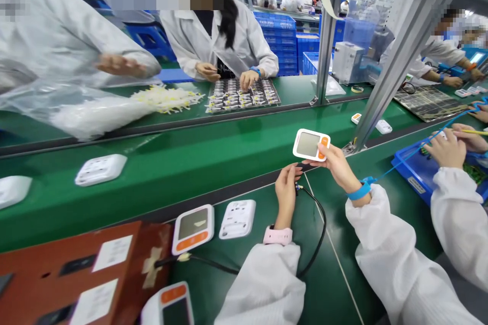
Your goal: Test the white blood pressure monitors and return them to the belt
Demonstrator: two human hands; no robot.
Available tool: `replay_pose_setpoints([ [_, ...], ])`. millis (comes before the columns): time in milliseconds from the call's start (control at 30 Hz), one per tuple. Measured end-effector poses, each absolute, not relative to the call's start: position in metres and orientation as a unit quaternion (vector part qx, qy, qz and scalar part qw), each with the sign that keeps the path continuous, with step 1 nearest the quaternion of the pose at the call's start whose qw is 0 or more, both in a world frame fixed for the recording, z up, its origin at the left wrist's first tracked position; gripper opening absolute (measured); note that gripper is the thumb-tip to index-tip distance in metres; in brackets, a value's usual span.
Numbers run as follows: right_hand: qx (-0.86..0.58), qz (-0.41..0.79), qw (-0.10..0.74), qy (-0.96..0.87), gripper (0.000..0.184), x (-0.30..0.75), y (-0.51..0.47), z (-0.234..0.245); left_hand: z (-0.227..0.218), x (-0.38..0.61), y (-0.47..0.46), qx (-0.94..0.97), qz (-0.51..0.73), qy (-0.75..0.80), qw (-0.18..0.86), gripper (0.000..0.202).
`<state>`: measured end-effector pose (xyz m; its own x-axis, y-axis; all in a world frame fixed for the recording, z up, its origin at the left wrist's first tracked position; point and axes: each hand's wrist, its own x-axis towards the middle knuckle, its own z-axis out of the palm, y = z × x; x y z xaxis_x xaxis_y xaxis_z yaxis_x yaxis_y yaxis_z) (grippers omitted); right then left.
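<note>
My right hand [337, 165], with a blue strap at the wrist, grips a white monitor [307, 144] with a grey screen and orange buttons, thumb on the buttons. It is raised at the edge of the green conveyor. Just below it, my left hand [285, 190], wearing a pink band, has its fingers closed around the end of a black cable [323, 218]; the tip is partly hidden. That cable loops under my left sleeve toward a brown box [148, 264]. Left of my left hand lie a similar monitor [193, 227], screen up, and a white housing [237, 219], back up.
Another monitor [170, 297] sits beside the box at the front. White housings [101, 169] rest on the green conveyor [183, 155]. A metal post [404, 56] rises at right. Co-workers sit across the belt, and a neighbour's hands [446, 147] are above a blue tray [409, 167].
</note>
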<state>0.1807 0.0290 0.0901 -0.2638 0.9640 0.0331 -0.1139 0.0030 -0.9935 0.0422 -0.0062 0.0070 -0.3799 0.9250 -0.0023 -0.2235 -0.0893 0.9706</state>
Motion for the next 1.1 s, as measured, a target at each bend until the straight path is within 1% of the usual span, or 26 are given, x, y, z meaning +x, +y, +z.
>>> replay_pose_setpoints([
  [100, -0.398, 0.576, 0.457, -0.548, 0.032, 0.180, 0.027, 0.091, 0.009, 0.044, -0.008, 0.354, 0.620, 0.482, 0.508, 0.048],
  [167, -0.395, 0.572, 0.457, -0.554, 0.033, 0.179, 0.025, 0.092, 0.009, 0.046, -0.008, 0.372, 0.596, 0.474, 0.531, 0.047],
  [400, -0.387, 0.590, 0.446, -0.550, 0.032, 0.179, 0.021, 0.096, -0.004, 0.047, -0.004, 0.381, 0.603, 0.503, 0.488, 0.040],
  [667, -0.394, 0.584, 0.452, -0.548, 0.029, 0.178, 0.018, 0.100, -0.006, 0.047, -0.003, 0.375, 0.608, 0.500, 0.489, 0.038],
  [733, -0.398, 0.574, 0.448, -0.557, 0.028, 0.177, 0.018, 0.100, -0.004, 0.047, -0.003, 0.374, 0.608, 0.498, 0.492, 0.040],
  [1000, -0.406, 0.562, 0.441, -0.571, 0.027, 0.178, 0.019, 0.097, -0.002, 0.043, 0.000, 0.325, 0.632, 0.486, 0.509, 0.061],
  [1100, -0.401, 0.572, 0.443, -0.562, 0.031, 0.177, 0.020, 0.097, -0.003, 0.042, 0.001, 0.317, 0.631, 0.492, 0.509, 0.065],
])
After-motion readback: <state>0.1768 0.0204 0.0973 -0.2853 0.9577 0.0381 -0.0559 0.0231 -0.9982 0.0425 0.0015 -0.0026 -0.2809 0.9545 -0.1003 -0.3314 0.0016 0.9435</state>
